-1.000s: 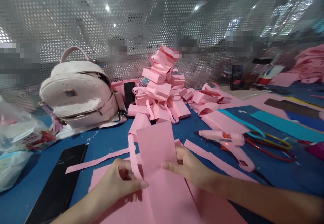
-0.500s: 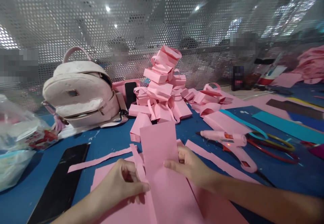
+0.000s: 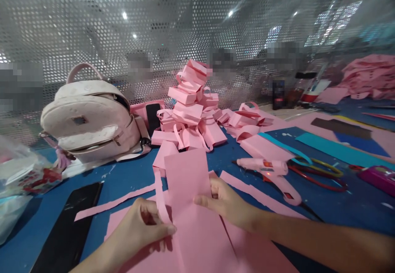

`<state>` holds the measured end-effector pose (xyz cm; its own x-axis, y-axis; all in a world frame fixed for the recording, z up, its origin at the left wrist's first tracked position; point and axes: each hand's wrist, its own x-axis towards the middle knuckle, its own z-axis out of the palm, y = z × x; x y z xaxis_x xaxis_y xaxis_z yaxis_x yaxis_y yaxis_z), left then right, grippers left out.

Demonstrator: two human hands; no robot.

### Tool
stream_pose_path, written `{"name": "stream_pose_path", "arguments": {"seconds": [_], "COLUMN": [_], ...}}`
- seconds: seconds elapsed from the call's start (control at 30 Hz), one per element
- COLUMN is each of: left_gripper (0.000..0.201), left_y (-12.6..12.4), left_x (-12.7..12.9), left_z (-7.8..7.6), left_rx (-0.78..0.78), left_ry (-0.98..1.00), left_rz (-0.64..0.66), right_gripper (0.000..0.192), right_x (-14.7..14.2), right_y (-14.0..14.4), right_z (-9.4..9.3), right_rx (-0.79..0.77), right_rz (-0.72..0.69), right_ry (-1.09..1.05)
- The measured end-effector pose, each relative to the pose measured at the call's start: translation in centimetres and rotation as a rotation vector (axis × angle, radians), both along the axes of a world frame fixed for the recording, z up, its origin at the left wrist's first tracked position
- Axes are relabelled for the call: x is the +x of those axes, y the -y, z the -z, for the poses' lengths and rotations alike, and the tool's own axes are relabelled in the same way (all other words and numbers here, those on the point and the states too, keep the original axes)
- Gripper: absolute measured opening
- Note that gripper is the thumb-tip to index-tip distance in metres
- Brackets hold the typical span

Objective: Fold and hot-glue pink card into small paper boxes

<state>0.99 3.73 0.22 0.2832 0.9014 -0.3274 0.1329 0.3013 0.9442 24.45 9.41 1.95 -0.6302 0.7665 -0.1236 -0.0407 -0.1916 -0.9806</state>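
A folded sheet of pink paper (image 3: 191, 182) stands upright in front of me. My right hand (image 3: 228, 203) grips its right edge, thumb on the near face and fingers behind. My left hand (image 3: 148, 223) is closed in a pinch on a narrow pink paper strip (image 3: 160, 199) along the sheet's left edge. The strip's upper end sticks up free. Under both hands lie more pink sheets (image 3: 123, 219). A torn-edged pink strip (image 3: 114, 202) rests left of the sheet, and another pink strip (image 3: 259, 195) lies to the right.
Pink paper bags (image 3: 188, 112) are heaped behind the sheet. A pink glue gun (image 3: 274, 172) lies to the right, beside scissors (image 3: 321, 174). To the left are a black phone (image 3: 68, 227), a white backpack (image 3: 89, 116) and a plastic bag (image 3: 15, 182). Perforated metal (image 3: 173, 30) rises behind.
The view has shifted slightly to the right, bringing more of a purple object in at the right. Both hands keep the same hold; the strip's upper end has swung slightly away from the sheet.
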Motion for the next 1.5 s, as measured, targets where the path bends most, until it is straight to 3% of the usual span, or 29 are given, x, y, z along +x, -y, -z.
{"name": "stream_pose_path", "arguments": {"seconds": [0.23, 0.57, 0.73, 0.83, 1.1, 1.5], "left_gripper": [0.021, 0.038, 0.046, 0.049, 0.027, 0.032], "left_y": [0.2, 0.0, -0.1, -0.2, -0.2, -0.2], "left_x": [0.1, 0.5, 0.3, 0.3, 0.5, 0.4], "left_z": [-0.5, -0.5, -0.8, -0.7, -1.2, -0.9], "left_rx": [-0.021, 0.026, -0.001, -0.01, -0.033, -0.018], "left_ry": [0.003, -0.011, -0.003, -0.011, 0.006, 0.048], "left_rz": [0.026, -0.033, -0.037, -0.038, -0.003, -0.024], "right_gripper": [0.039, 0.04, 0.041, 0.04, 0.043, 0.049], "right_x": [-0.1, 0.0, 0.1, 0.1, -0.1, 0.1], "right_y": [-0.1, -0.1, -0.2, -0.2, -0.1, -0.3], "right_z": [-0.2, 0.2, 0.5, 0.4, -0.1, 0.6], "right_rx": [0.053, 0.036, 0.093, 0.084, 0.063, 0.069], "right_rz": [-0.018, 0.054, 0.142, 0.111, 0.066, 0.083], "right_ry": [0.057, 0.036, 0.144, 0.117, 0.045, 0.077]}}
